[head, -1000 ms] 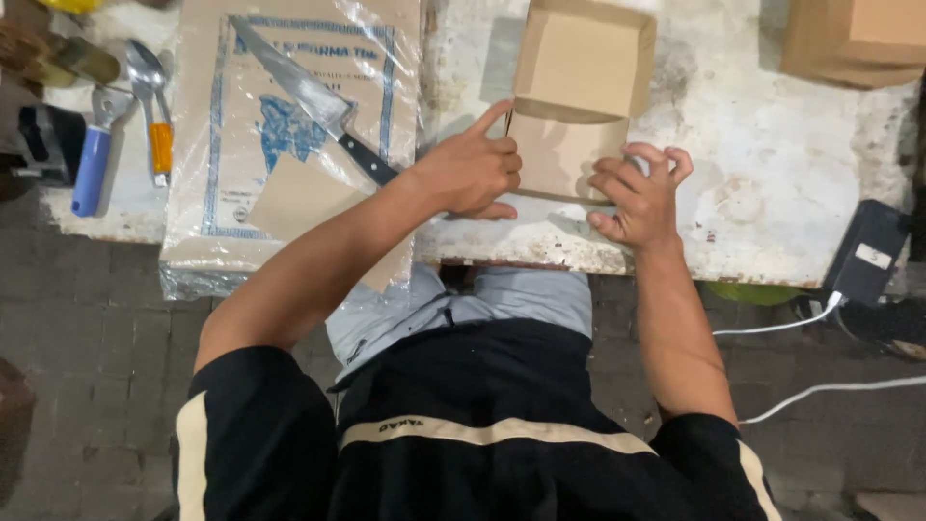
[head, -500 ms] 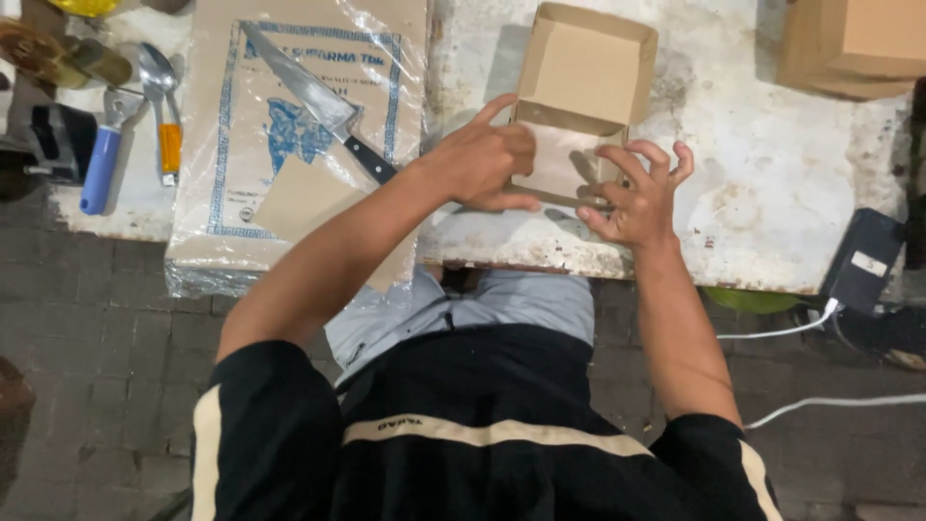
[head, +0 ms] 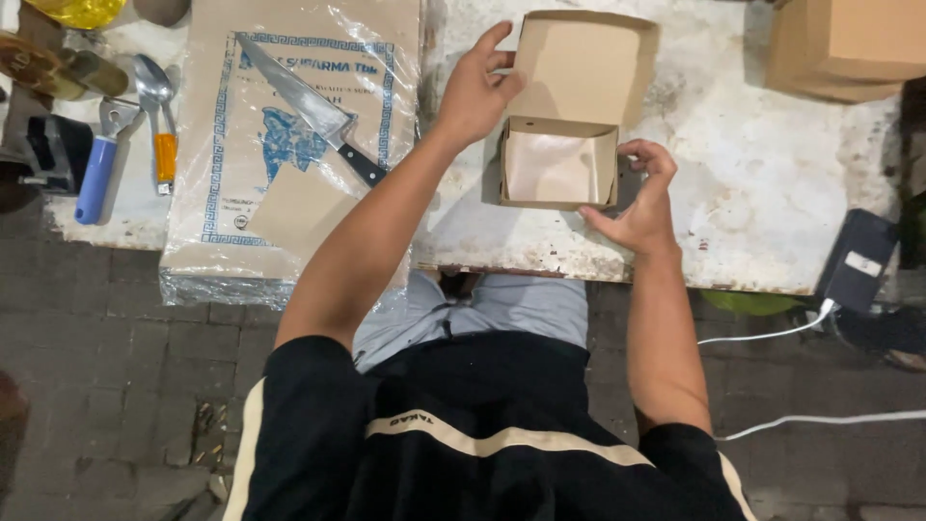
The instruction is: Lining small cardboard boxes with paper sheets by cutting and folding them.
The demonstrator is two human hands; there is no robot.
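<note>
Since half a second ago, both hands have parted and the box (head: 569, 125) now stands open, its lid tipped back where before it lay nearly shut under the fingers.

From the head camera (the only view), the left hand (head: 477, 92) grips the left edge of the raised lid, fingers curled over the rim and thumb against the outside. The right hand (head: 637, 198) clasps the right front corner of the box's lower tray, thumb and forefinger curved around the wall. A pale sheet lines the inside of the tray. The box sits on the worn white table (head: 752, 183), near its front edge, between the two hands.

To the left, just beside the left forearm, lies a plastic-wrapped stack of flat brown cardboard (head: 231, 232) with a blue printed border; a knife (head: 309, 111) rests on top, blade pointing away from the person, black handle near the forearm. Farther left are a spoon (head: 152, 82), an orange-handled tool (head: 165, 154) and a blue-handled tool (head: 96, 174). Another brown carton (head: 849, 48) stands at the table's far right corner, well apart from the hands. A dark charger (head: 858, 260) with a white cable hangs off the right edge.
</note>
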